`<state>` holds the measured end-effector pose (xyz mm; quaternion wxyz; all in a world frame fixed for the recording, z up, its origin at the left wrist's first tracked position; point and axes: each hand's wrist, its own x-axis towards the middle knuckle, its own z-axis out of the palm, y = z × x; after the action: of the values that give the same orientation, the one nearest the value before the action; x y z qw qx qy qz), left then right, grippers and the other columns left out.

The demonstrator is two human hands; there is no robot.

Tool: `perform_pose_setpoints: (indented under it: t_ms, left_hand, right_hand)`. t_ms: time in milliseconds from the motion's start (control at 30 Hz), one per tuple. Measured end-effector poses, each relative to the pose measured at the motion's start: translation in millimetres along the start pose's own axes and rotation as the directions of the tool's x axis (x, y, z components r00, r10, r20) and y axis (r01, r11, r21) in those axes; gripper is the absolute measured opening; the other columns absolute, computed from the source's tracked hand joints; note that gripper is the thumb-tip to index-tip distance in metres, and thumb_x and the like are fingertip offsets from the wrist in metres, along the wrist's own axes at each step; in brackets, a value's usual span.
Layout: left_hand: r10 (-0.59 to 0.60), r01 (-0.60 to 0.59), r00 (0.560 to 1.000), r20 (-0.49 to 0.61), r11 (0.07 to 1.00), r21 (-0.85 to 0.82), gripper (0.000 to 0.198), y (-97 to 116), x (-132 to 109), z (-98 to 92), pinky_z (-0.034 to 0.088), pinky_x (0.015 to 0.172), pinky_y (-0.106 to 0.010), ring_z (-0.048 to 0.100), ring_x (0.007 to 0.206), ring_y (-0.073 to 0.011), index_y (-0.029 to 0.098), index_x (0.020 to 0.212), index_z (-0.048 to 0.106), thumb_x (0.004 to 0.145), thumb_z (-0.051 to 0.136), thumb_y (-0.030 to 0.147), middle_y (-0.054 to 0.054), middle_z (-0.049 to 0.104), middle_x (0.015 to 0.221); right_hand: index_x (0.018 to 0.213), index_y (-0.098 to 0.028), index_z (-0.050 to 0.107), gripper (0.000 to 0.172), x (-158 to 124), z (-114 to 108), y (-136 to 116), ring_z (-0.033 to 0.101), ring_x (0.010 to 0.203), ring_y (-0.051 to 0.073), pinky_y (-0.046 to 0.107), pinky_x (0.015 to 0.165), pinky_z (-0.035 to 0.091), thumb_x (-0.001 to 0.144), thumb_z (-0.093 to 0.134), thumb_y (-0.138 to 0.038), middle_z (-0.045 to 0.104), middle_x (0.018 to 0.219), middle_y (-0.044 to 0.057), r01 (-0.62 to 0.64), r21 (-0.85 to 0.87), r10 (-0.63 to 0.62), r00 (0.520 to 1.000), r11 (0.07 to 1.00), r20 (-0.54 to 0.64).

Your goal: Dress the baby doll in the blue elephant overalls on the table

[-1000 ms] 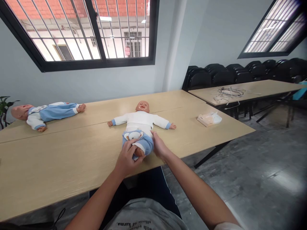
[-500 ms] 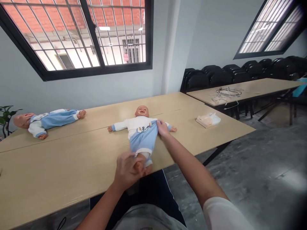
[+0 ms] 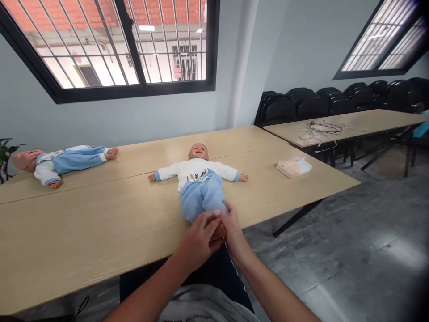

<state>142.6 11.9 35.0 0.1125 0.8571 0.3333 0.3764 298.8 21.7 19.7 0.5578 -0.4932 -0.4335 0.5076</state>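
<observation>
A baby doll lies face up on the table, its head away from me and its arms spread wide. It wears a white top with a small printed pattern and light blue trousers. At the near end of the leg on the right, my left hand has its fingers closed over the trouser cuff beside the foot. My right hand grips the same cuff from the right side. The doll's foot is mostly covered by my fingers, and its other foot is hidden behind my left hand.
A second doll in similar clothes lies at the table's far left. A tissue pack sits near the table's right end. Coiled cables lie on another table, with stacked black chairs behind.
My right hand has moved from the doll's waist down to the cuff. My left hand has shifted right from one leg to the other. The trousers now lie spread flat over both legs.
</observation>
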Motion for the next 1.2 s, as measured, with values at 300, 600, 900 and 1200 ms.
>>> perform_pose_setpoints:
  t_ms: [300,600,900,1200]
  left_hand:
    - [-0.455,0.406,0.864,-0.216,0.883,-0.235,0.026,-84.7,39.6,-33.2,0.033,0.123,-0.061,0.051,0.139,-0.0332,0.023,0.119,0.068,0.095,0.065,0.033,-0.014,0.063,0.140]
    - [-0.531,0.446,0.844,0.076,0.617,-0.648,0.049,-144.0,76.4,-46.3,0.054,0.090,-0.036,0.067,0.100,-0.0227,0.021,0.109,0.061,0.088,0.066,0.066,-0.006,0.072,0.109]
    - [-0.728,0.433,0.685,-0.036,0.447,-0.783,0.056,-192.1,70.1,-36.2,0.050,0.077,-0.031,0.061,0.082,-0.0173,0.021,0.109,0.057,0.075,0.074,0.063,-0.004,0.064,0.095]
    - [-0.717,0.484,0.671,-0.190,0.617,-0.620,0.043,-182.5,48.0,-39.0,0.045,0.084,-0.031,0.055,0.089,-0.0177,0.022,0.111,0.058,0.084,0.073,0.051,-0.001,0.058,0.098]
  right_hand:
    - [0.153,-0.022,0.045,0.077,13.7,-54.7,-36.9,0.052,0.059,0.016,0.029,0.060,0.042,0.081,0.067,-0.031,0.056,0.065,-0.008,-0.144,-0.280,0.176,0.980,0.949,0.092]
    - [0.146,-0.025,0.061,0.061,28.0,-88.5,-20.7,0.066,0.100,0.026,0.044,0.091,0.056,0.085,0.065,-0.034,0.069,0.125,0.010,0.151,-0.484,-0.117,0.988,0.862,0.100]
    - [0.142,-0.025,0.065,0.051,40.2,-106.9,-10.5,0.066,0.118,0.027,0.048,0.109,0.051,0.093,0.059,-0.038,0.068,0.135,0.012,0.247,-0.603,-0.235,0.967,0.758,0.101]
    - [0.127,-0.024,0.061,0.036,-34.5,-41.9,31.4,0.062,0.114,0.030,0.050,0.099,0.053,0.091,0.065,-0.017,0.064,0.111,0.012,0.600,-0.781,-0.837,0.507,0.170,0.207]
